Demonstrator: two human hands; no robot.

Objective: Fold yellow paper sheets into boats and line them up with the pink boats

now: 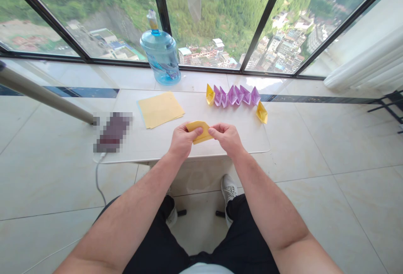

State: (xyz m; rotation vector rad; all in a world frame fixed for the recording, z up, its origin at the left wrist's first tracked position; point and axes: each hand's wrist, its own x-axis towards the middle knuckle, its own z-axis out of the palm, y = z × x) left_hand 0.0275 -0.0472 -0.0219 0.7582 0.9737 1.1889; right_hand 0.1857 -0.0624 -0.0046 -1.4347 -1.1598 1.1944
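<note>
A partly folded piece of yellow paper (200,129) is held above the near part of the white table (151,150). My left hand (183,139) pinches its left side, thumb on top. At its right corner, the thumb and fingers of my right hand (226,135) are closed on the paper. Flat yellow sheets (160,109) lie in a small stack behind and left of my hands. Along the far right of the table stands a row of several purple folded paper boats (235,96), with a yellow paper boat (210,95) at its left end and another yellow boat (261,113) nearer.
A blue water jug (161,57) stands on the ledge behind the table, against the window. On the left lies a pixelated dark object (113,133) with a white cable (98,177). A slanted pole (47,93) reaches in from the left. White curtains (362,70) hang at right.
</note>
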